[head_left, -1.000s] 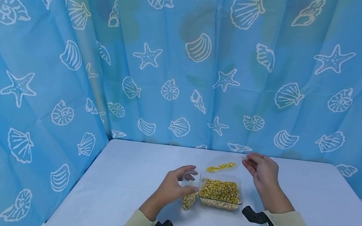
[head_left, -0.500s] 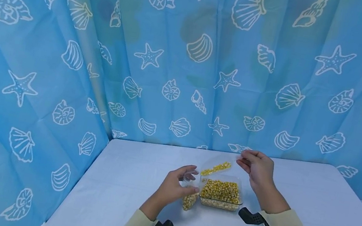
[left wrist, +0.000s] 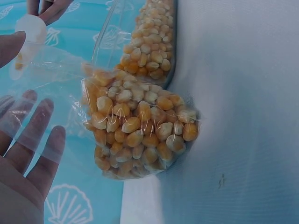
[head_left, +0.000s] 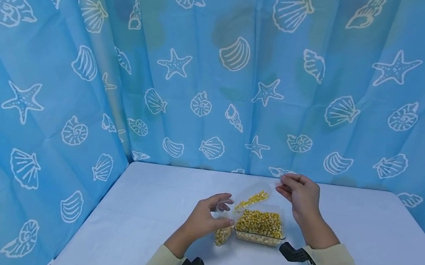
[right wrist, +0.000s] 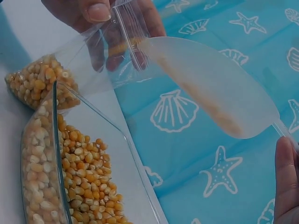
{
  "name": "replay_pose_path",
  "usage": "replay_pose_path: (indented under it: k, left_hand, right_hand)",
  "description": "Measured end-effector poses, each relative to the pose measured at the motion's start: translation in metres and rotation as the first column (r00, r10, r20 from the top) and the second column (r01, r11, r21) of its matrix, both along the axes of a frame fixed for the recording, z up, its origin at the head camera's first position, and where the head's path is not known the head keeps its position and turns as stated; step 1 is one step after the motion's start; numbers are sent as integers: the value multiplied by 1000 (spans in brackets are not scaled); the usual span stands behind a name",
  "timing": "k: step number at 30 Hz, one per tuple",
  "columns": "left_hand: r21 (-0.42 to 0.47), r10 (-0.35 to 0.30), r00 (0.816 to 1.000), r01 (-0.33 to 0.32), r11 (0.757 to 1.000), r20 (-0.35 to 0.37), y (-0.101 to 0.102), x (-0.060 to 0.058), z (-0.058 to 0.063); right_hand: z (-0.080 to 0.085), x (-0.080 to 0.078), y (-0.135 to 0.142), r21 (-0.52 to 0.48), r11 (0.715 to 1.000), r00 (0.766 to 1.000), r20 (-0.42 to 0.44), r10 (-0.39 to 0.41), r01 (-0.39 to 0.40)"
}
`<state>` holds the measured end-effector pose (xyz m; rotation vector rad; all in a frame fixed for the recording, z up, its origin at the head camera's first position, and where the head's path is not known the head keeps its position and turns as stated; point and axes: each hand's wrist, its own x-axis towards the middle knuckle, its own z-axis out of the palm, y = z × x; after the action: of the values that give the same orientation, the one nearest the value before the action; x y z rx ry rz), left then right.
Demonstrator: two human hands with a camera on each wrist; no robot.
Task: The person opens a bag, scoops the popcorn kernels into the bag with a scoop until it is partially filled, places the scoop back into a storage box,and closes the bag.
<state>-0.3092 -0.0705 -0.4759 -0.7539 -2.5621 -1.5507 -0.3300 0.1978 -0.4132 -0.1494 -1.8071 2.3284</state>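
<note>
My left hand (head_left: pixel 204 218) holds a clear zip bag (left wrist: pixel 140 130) by its mouth, thumb on one side and fingers spread on the other. Corn kernels fill the bag's lower part, which sits on the table. With its fingertips my right hand (head_left: pixel 304 199) pinches the handle of a translucent white scoop (right wrist: pixel 210 84). A line of yellow kernels lies in the scoop, which tilts down toward the left. Its tip is right at the bag's mouth in the right wrist view. Below stands a clear glass container (right wrist: pixel 58 154) holding many corn kernels (head_left: pixel 259 222).
The white-covered table (head_left: pixel 148 215) reaches back to a blue curtain (head_left: pixel 192 54) printed with shells and starfish. The glass container stands close to the right of the bag, under the scoop. Black wrist cameras sit on both sleeves.
My right hand has moved left, bringing the scoop with its kernels toward the bag and tilting it more steeply. The left hand and the bag stay in place.
</note>
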Motion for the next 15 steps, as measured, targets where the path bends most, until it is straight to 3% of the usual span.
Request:
replay_pose_path:
  k: [15]
  left_hand:
    - [0,3,1000,-3,1000,13,1,1,-1]
  right_hand:
    - [-4,-3,-1,18,1000,1000,3,10,-10]
